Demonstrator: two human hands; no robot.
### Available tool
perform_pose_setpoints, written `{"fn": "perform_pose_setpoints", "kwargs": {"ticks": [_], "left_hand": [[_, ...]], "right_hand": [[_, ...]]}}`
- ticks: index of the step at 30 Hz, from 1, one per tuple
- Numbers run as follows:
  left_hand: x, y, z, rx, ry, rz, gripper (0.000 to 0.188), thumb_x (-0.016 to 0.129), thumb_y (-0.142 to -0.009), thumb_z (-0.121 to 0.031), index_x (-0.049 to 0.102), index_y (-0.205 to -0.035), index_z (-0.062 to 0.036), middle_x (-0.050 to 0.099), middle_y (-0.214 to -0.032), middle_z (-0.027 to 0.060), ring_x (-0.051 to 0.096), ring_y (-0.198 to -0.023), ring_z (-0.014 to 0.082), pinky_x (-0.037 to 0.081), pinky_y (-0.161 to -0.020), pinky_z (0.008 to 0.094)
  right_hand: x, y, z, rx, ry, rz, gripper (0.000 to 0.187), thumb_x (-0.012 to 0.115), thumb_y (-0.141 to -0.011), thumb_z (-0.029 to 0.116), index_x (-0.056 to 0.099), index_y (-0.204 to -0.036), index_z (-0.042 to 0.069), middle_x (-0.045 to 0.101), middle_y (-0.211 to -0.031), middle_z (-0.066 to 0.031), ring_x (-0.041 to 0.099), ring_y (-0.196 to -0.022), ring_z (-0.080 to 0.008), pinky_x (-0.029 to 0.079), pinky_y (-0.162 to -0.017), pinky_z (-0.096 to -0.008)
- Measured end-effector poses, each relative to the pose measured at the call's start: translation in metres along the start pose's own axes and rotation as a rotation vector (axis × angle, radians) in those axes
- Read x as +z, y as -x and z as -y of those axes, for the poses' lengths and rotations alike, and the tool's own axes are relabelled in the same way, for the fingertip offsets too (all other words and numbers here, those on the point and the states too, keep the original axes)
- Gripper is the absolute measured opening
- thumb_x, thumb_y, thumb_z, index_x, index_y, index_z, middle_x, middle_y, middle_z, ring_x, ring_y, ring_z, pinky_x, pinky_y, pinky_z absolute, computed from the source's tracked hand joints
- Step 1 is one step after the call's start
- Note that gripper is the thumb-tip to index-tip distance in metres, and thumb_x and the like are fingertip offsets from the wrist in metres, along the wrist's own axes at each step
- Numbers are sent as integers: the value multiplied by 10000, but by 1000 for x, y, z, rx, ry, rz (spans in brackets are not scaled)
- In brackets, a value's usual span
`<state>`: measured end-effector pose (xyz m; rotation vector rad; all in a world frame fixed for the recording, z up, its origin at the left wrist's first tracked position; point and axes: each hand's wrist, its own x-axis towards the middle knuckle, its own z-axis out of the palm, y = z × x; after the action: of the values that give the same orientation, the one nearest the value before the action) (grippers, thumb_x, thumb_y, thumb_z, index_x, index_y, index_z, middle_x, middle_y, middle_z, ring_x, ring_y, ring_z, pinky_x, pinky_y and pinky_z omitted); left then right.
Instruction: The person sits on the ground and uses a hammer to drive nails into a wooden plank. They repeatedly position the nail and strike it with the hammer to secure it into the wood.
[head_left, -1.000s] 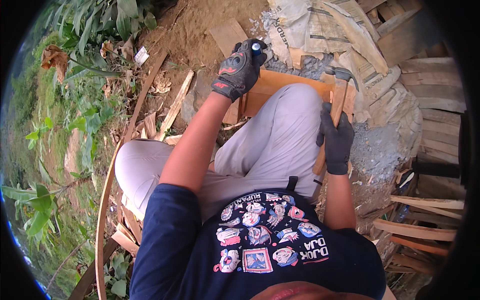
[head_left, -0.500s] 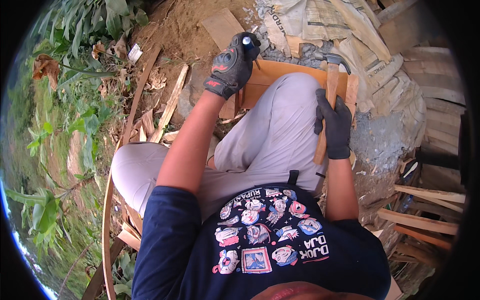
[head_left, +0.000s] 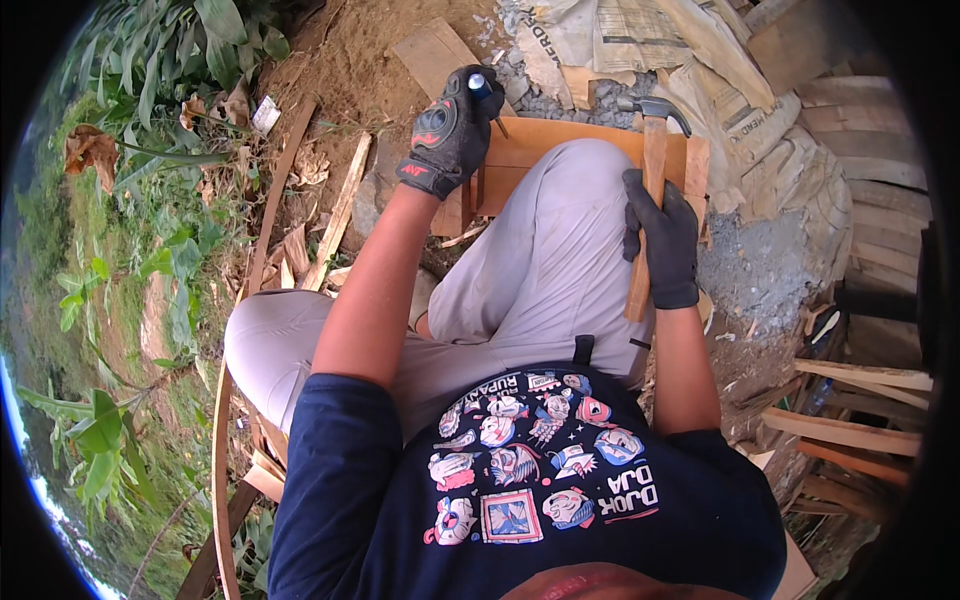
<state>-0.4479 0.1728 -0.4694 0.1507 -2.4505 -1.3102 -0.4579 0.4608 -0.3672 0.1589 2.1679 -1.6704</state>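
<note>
My left hand [head_left: 446, 135], in a black and red work glove, is closed round a chisel [head_left: 480, 84] with a dark blue handle and a pale round end. Its narrow shank points down beside the left part of an orange-brown wooden workpiece [head_left: 555, 134]; whether the tip touches the wood I cannot tell. On the right, a claw hammer [head_left: 652, 160] with a wooden handle is gripped in my gloved right hand [head_left: 667, 240], its head beyond the workpiece's far edge. My bent knee [head_left: 590, 165] covers part of the workpiece.
Scrap boards and splinters [head_left: 343, 212] lie on the soil at left, near green plants [head_left: 95, 435]. Torn paper sacks [head_left: 740, 120] and grey rubble spread at the far right. Stacked timber [head_left: 865, 420] stands along the right side. A flat board [head_left: 437, 52] lies beyond my left hand.
The view has shifted slightly, and the whole scene sits a little differently in it. Both hands keep their tools in nearly the same poses.
</note>
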Motion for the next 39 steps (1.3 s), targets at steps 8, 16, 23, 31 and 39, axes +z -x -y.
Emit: {"fn": "perform_pose_setpoints", "kwargs": {"ticks": [8, 16, 23, 31, 39], "left_hand": [[0, 0, -4, -33, 25, -1, 260, 466, -1067, -116, 496, -1302, -9, 694, -1147, 159, 707, -1024, 269, 557, -895, 395], [1, 0, -2, -10, 24, -16, 265, 460, -1071, -137, 504, -1297, -6, 698, -1157, 159, 707, -995, 266, 555, -890, 398], [1, 0, -2, 9, 20, -31, 271, 464, -1066, -151, 512, -1286, -1, 709, -1129, 153, 713, -970, 257, 559, -872, 390], [5, -1, 1, -64, 60, -60, 296, 559, -1035, -228, 553, -1277, -57, 726, -1118, 139, 712, -988, 292, 554, -865, 413], [-3, -11, -15, -174, -51, 25, 298, 594, -1024, -301, 646, -1254, -118, 748, -1101, 120, 721, -1032, 312, 547, -903, 419]], "right_hand": [[-1, -2, -1, 0, -8, 10, 214, 682, -992, 207, 683, -1051, 1, 546, -632, -23, 509, -429, -112, 389, -394, -276], [-1, -4, -1, 4, -14, 13, 215, 685, -990, 206, 683, -1055, 1, 548, -634, -25, 505, -424, -116, 390, -391, -276], [-2, -4, -1, 6, -23, 15, 217, 691, -988, 207, 682, -1049, 0, 548, -636, -26, 511, -428, -115, 391, -391, -277], [-2, -3, 0, 5, -21, 14, 216, 695, -990, 219, 671, -991, 4, 549, -639, -27, 518, -432, -117, 387, -389, -277], [-15, -5, 48, -128, 416, 225, 345, 679, -994, 307, 659, -1169, 10, 571, -657, -29, 519, -477, -115, 441, -476, -313]]}}
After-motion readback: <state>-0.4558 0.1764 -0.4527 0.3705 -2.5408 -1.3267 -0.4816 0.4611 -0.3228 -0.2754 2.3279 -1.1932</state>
